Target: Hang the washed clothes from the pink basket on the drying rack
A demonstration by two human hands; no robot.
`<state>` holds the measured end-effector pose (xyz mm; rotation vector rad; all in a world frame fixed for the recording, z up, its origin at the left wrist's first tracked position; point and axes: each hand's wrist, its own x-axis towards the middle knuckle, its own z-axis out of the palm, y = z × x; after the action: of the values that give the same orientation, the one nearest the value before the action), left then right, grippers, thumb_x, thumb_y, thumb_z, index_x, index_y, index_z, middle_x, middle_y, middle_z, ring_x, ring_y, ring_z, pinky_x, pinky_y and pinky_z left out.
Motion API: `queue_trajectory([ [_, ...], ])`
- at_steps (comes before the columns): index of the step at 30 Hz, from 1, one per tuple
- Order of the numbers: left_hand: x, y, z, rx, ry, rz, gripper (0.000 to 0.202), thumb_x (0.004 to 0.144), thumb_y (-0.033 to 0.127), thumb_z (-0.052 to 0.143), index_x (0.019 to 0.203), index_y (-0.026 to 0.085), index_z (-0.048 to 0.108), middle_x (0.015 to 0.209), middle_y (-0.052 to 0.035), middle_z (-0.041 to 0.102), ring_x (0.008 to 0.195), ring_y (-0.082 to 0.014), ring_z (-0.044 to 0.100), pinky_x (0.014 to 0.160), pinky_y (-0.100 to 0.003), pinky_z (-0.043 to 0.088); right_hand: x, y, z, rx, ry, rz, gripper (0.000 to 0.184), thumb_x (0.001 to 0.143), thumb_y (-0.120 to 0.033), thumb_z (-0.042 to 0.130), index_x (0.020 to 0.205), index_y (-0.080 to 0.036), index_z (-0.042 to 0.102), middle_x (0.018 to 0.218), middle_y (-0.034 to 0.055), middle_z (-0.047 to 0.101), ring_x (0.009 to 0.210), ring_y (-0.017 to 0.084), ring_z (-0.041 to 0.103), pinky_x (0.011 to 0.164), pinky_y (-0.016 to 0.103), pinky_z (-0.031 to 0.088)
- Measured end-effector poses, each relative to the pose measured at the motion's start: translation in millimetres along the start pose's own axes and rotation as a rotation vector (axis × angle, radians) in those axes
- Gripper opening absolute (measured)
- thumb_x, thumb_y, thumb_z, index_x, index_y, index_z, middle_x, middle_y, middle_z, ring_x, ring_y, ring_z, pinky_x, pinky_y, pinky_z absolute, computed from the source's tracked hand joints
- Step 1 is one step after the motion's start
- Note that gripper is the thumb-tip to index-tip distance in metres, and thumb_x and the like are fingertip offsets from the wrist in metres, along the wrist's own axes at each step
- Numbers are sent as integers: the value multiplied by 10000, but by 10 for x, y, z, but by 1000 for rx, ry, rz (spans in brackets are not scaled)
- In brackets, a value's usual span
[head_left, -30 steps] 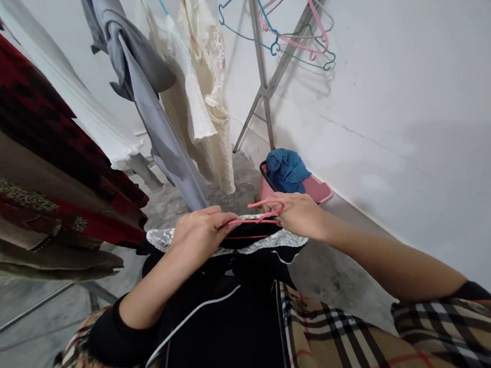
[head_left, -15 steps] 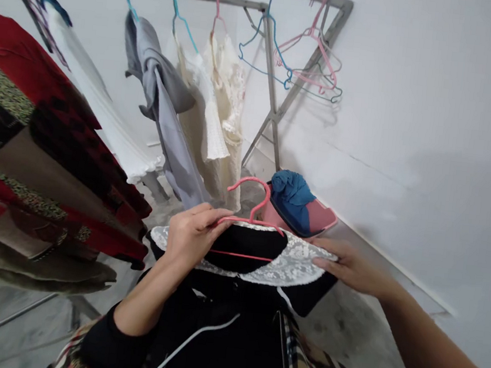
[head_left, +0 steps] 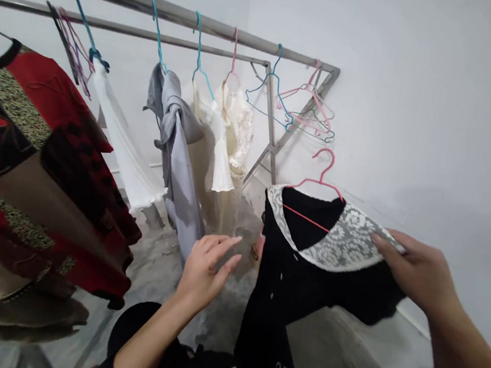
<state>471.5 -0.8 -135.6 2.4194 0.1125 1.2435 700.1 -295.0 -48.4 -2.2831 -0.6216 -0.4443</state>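
From the head camera, the right hand [head_left: 416,274] pinches the lace collar [head_left: 345,242] of a black dress [head_left: 292,278], its grip closed on that shoulder; the dress hangs on a pink hanger [head_left: 319,183], held up right of centre, below the rail [head_left: 159,9]; the left hand [head_left: 207,268] is free, fingers spread and holding nothing, just left of the dress; on the rail hang a grey garment [head_left: 173,152], cream lace pieces [head_left: 228,140] and empty hangers [head_left: 307,108].

Soft, even daylight lit the white wall [head_left: 417,79]; faint hanger shadows fell on it. Edges curved with wide-angle distortion, the top-right corner darkened.
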Motion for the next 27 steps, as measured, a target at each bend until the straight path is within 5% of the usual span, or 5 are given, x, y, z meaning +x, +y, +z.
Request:
queue_trajectory([
  [7,-81,-116,36,-64,12,-52,291,891,238,621,1181,248,645,990,-57,711,934,-185,662,817,-329,542,990,-999,517,7,109,-276,373,840,-485,493,924,-194,711,788,78,708,739,256,642,740,370,492],
  [18,-152,-383,-71,-57,23,-114,292,886,222,622,1176,252,645,965,-40,728,907,-180,674,788,-321,544,2687,-2488,1265,-36,278,-452,294,939,-364,422,900,-147,615,930,149,598,1107,347,517,985,523,372],
  [23,-152,-472,-77,-52,19,-132,292,885,227,623,1174,262,644,956,-34,733,895,-186,677,776,-329,546,2807,-2760,1582,-51,180,-351,234,915,-295,444,892,-120,598,968,176,593,1112,356,536,983,550,366],
  [27,-167,-532,-51,-65,11,-143,297,884,216,622,1177,265,639,956,-29,735,892,-183,679,778,-329,548,2834,-2617,1750,-44,53,-352,303,898,-417,493,830,-140,597,899,167,616,1031,329,564,929,485,421],
])
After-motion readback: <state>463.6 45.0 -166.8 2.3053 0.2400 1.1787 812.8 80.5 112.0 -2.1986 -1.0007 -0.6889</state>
